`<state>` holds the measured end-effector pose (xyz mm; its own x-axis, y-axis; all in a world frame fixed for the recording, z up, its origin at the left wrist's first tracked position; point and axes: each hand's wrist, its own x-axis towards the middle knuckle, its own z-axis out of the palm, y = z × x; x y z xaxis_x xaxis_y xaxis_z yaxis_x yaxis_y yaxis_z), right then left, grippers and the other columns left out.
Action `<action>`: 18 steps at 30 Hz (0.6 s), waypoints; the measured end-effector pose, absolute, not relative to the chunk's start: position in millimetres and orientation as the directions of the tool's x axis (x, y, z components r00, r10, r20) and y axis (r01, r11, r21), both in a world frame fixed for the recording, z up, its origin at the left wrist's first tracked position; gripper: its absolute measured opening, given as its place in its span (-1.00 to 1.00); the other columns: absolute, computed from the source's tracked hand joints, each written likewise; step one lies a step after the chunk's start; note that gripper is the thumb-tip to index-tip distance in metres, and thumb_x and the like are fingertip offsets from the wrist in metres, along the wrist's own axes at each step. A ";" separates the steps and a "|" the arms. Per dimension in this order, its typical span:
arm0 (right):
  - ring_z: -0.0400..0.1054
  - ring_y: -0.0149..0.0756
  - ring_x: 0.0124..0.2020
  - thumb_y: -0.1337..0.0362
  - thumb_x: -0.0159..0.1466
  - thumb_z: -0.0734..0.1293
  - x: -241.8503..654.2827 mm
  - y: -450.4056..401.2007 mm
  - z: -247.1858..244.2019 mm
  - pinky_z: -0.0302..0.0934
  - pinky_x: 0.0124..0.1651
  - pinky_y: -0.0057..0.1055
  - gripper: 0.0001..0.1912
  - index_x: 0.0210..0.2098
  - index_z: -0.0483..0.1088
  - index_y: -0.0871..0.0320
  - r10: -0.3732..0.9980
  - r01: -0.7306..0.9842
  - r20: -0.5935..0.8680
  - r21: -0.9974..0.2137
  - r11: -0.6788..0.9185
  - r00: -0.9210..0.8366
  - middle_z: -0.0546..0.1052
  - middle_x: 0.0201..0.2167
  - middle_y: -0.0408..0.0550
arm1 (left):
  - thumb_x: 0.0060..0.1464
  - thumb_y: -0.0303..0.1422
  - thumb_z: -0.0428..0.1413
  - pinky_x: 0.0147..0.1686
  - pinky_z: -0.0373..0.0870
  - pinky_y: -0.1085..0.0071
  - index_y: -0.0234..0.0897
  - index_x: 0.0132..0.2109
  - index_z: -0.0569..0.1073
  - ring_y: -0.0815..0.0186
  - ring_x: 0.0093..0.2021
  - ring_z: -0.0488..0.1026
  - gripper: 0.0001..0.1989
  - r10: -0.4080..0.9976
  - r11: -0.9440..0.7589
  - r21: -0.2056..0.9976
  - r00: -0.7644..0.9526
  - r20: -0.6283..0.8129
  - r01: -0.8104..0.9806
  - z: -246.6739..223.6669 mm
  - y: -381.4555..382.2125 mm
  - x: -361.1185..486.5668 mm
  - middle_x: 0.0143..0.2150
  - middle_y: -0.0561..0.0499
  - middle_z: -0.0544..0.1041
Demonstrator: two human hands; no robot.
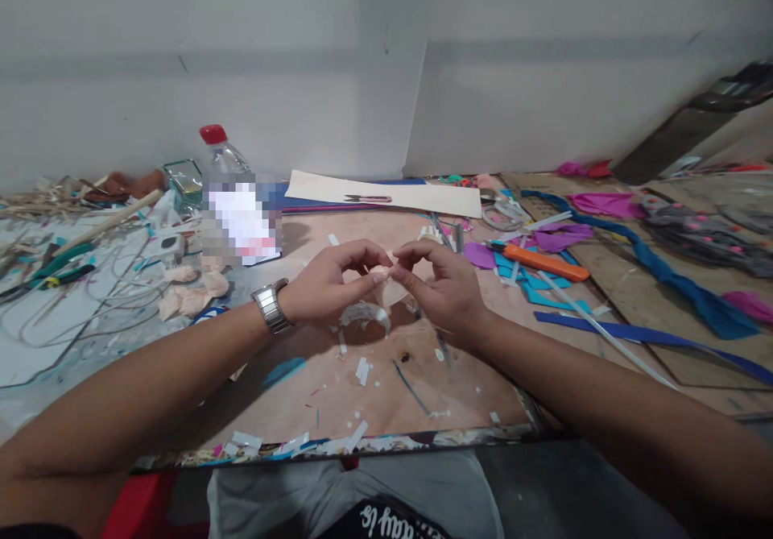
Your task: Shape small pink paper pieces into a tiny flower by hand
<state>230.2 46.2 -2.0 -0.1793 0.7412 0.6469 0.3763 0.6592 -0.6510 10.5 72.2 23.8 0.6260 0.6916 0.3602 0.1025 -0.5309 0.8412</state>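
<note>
My left hand, with a metal watch on its wrist, pinches a small pale pinkish piece of material between thumb and fingers. From the other side, the thumb and forefinger of my right hand pinch the same piece. It hangs in a small flap between the fingertips, just above the table, and its exact kind cannot be made out. Right below it lies a clear ring, like a roll of tape. White paper scraps are scattered nearer to me.
Behind my hands, small thread snips rest on a cream strip. A bottle with a red cap stands back left, near green-handled pliers. An orange utility knife and blue strips lie to the right.
</note>
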 end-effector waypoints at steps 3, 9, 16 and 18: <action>0.47 -0.29 -0.28 0.13 0.34 0.48 229.5 48.1 -2.9 0.40 -0.15 -0.29 -0.77 -0.09 0.52 0.09 0.768 0.362 0.616 -0.686 0.631 -0.173 0.60 -0.27 -0.09 | 0.36 -0.25 0.11 0.02 0.46 0.28 -0.25 0.01 0.54 0.24 -0.03 0.55 -0.78 0.670 -0.535 0.841 0.646 0.364 0.081 23.1 72.2 10.8 0.00 -0.13 0.61; 0.45 -0.29 -0.28 -0.02 0.37 0.42 230.1 52.9 -5.9 0.37 -0.18 -0.31 -0.68 -0.11 0.49 0.10 0.825 0.316 0.552 -0.767 0.559 -0.119 0.58 -0.27 -0.07 | 0.33 -0.32 0.14 0.01 0.47 0.28 -0.22 0.13 0.48 0.23 0.01 0.55 -0.73 0.716 -0.416 0.909 0.608 0.343 -0.023 17.3 73.0 13.8 0.04 -0.14 0.60; 0.42 -0.29 -0.27 -0.05 0.46 0.29 232.4 51.0 -7.5 0.32 -0.19 -0.32 -0.66 -0.12 0.44 0.10 0.843 0.218 0.517 -0.814 0.538 -0.151 0.52 -0.26 -0.08 | 0.23 -0.38 0.19 -0.03 0.50 0.32 -0.25 0.06 0.51 0.28 -0.07 0.51 -0.74 0.834 -0.253 0.965 0.491 0.252 -0.067 22.2 74.6 15.8 -0.05 -0.07 0.57; 0.40 -0.29 -0.28 -0.05 0.43 0.34 231.4 48.7 -5.8 0.32 -0.20 -0.32 -0.68 -0.13 0.44 0.09 0.831 0.266 0.534 -0.787 0.557 -0.160 0.52 -0.27 -0.08 | 0.21 -0.38 0.19 -0.04 0.51 0.34 -0.28 -0.04 0.54 0.33 -0.14 0.51 -0.82 0.857 -0.189 0.979 0.475 0.202 -0.075 24.1 75.2 16.1 -0.12 -0.03 0.55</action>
